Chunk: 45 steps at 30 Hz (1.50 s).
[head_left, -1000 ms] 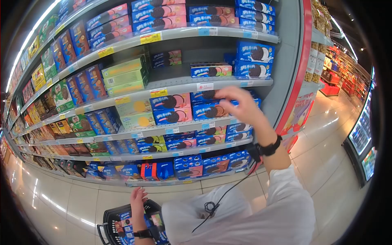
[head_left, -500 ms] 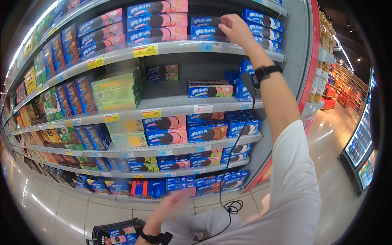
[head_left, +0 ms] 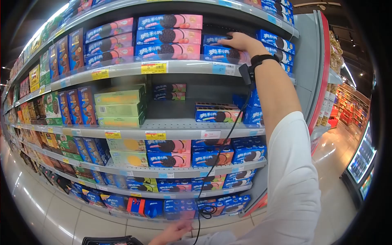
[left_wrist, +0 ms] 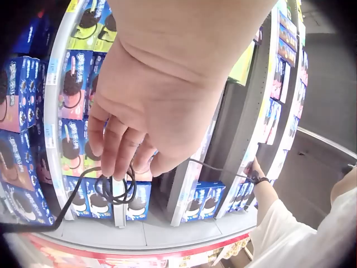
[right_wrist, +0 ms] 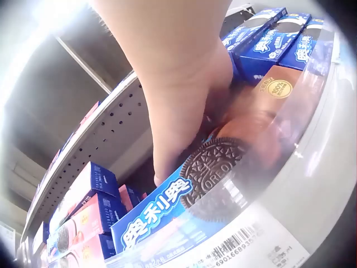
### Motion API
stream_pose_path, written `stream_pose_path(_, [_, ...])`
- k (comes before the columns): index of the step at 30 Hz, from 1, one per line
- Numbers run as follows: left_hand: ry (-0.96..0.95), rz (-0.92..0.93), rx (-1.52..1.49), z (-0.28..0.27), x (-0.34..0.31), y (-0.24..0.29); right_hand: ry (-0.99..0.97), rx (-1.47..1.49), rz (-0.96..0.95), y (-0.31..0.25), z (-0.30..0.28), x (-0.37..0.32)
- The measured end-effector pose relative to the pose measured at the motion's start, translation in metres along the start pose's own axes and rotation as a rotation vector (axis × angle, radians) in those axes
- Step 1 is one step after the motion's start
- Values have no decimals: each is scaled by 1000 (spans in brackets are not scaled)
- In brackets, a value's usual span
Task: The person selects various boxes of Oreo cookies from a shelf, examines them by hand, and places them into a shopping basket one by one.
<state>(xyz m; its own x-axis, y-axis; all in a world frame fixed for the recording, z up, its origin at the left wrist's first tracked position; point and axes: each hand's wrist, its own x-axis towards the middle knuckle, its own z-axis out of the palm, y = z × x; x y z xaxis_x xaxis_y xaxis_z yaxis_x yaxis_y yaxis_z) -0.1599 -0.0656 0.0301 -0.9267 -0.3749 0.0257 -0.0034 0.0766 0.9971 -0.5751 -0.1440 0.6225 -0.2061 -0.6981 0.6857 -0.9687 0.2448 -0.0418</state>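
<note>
My right hand (head_left: 243, 43) reaches onto an upper shelf and grips a blue cookie box (head_left: 213, 40) that sits on top of a similar box (head_left: 222, 54). In the right wrist view the thumb goes down behind an Oreo box (right_wrist: 162, 209) with a brown end, while the other fingers are blurred. My left hand (head_left: 175, 232) hangs low before the bottom shelf, its fingers loosely bent and holding nothing. A coiled black cable (left_wrist: 127, 192) overlaps those fingertips in the left wrist view.
Pink-ended cookie boxes (head_left: 169, 36) are stacked left of the right hand, blue-and-white ones (head_left: 275, 45) to its right. A clear lip with price tags (head_left: 224, 69) edges the shelf. The black basket (head_left: 110, 241) shows at the bottom. The cable (head_left: 220, 151) hangs from the right wrist.
My right hand has risen from the middle shelves to the upper shelf and now lies deeper over the stacked boxes. The left hand has moved right, away from above the basket.
</note>
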Motion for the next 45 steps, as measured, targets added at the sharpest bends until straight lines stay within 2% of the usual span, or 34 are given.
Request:
stream_pose_path(1, [17, -37, -98, -1, -1, -4, 7, 6, -7, -2, -2, 2])
stream_pose_path(3, [13, -47, -131, -5, -5, -14, -100, -152, -2, -3, -4, 1])
stream_pose_path(5, [3, -37, -171, -7, -1, -25, 117, -297, -46, -3, 4, 0])
stream_pose_path(8, [-9, -26, -215, -10, -1, -34, 226, -297, -38, 3, 8, 2])
stream_pose_path(10, [7, 19, -209, -8, -5, -28, 24, -256, 41, -3, 4, 3])
stream_pose_path(13, [19, -71, -99, -8, -3, -40, 14, -410, 36, -18, -4, -5])
stream_pose_path(15, [27, -93, -138, -7, -6, -23, 21, -408, 39, -17, -3, 4])
stream_pose_path(17, [26, -122, -171, -3, -10, -6, 39, -297, -75, 5, 3, 12])
stream_pose_path(19, [88, -111, -212, 4, -13, -2, 40, -253, -99, 5, 3, 9])
stream_pose_path(21, [51, -110, -214, -1, -8, -13, 158, -325, -92, 1, 5, 4])
stream_pose_path(25, [30, -100, -231, -2, -8, -20, 200, -343, -82, -14, -11, -9])
stream_pose_path(28, [38, -87, -197, 2, -11, -20, 434, -425, -196, -23, -20, -14])
stream_pose_path(32, [29, -106, -207, 8, -19, -12, 434, -438, -85, -37, -34, -28])
stream_pose_path(34, [91, 30, -146, 13, -22, -13, 427, -336, -52, -35, -29, -28])
stream_pose_path(37, [79, 17, -197, 18, -29, 2, 473, -244, 7, -30, -21, -28])
stream_pose_path(38, [85, 17, -185, 18, -34, 8, 548, -287, -23, -29, -17, -31])
stream_pose_path(39, [64, -58, -184, 23, -37, 12, 544, -285, -25, -29, -17, -31])
stream_pose_path(40, [43, -130, -180, 26, -39, 15, 620, -302, -86, -29, -18, -31])
stream_pose_path(44, [67, -145, -100, 31, -49, 22, 831, -288, -227, -28, -25, -38])
stream_pose_path(45, [92, -108, -77, 32, -50, 24, 834, -288, -222, -28, -27, -41])
